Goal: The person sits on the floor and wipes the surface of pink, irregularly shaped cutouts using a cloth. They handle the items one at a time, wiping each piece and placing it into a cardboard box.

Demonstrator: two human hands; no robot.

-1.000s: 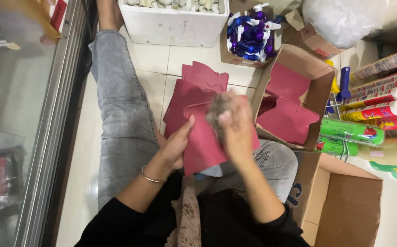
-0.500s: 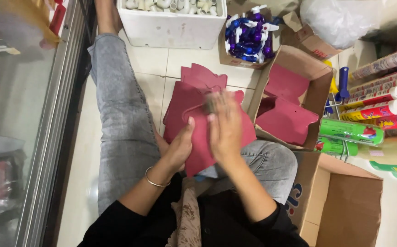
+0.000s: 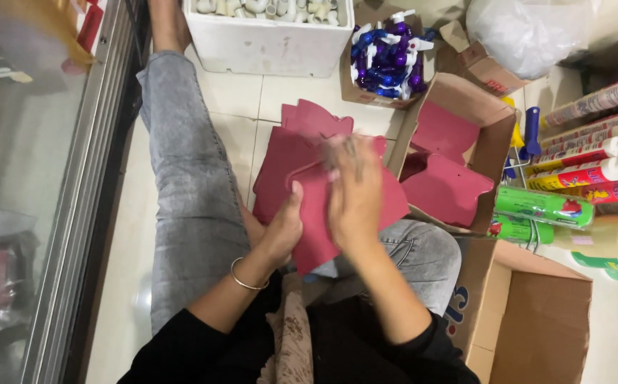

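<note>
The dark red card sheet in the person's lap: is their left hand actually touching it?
Touching. The head view shows the left hand gripping the dark red card sheet at its left edge, thumb laid over the face. The right hand lies flat on top, blurred.

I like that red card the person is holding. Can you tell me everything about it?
The red card is a flat, dark red sheet with a matte, cardboard-like look and a wavy cut edge. The left hand grips its left edge, thumb on top. The right hand lies flat on its face, fingers blurred. It is held above the person's lap, over a pile of similar sheets on the floor.
</note>
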